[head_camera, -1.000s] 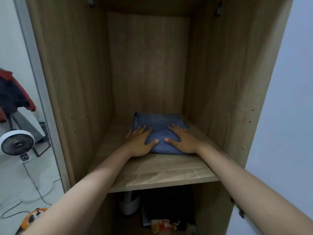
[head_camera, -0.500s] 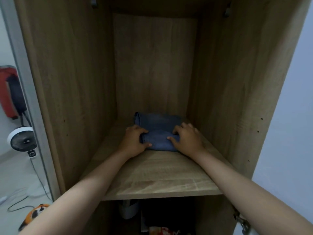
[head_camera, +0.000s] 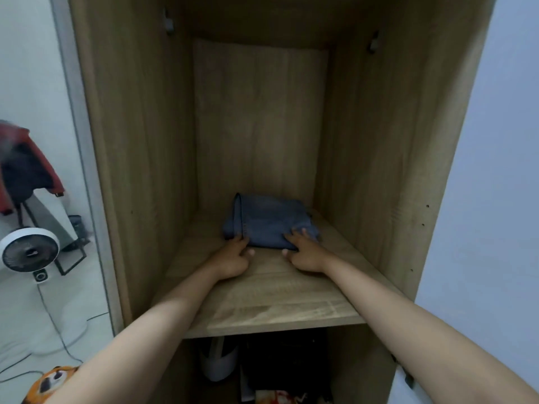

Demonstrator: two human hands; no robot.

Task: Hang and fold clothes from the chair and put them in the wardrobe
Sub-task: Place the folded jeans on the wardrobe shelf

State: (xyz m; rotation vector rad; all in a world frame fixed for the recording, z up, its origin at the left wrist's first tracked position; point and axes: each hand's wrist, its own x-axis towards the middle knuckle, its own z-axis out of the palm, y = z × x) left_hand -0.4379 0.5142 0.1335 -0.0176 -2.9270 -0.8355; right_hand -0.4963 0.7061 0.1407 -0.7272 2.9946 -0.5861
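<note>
On the wardrobe shelf (head_camera: 262, 304), the folded jeans (head_camera: 269, 224) sit deeper now — left hand (head_camera: 233, 258) and right hand (head_camera: 304, 253) slack-fingered, holding nothing.

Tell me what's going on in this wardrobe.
A person is putting away a folded blue denim garment on the light wooden wardrobe shelf. The left hand and right hand rest open at the garment's near edge, fingertips touching it. It lies flat, towards the back of the shelf.
</note>
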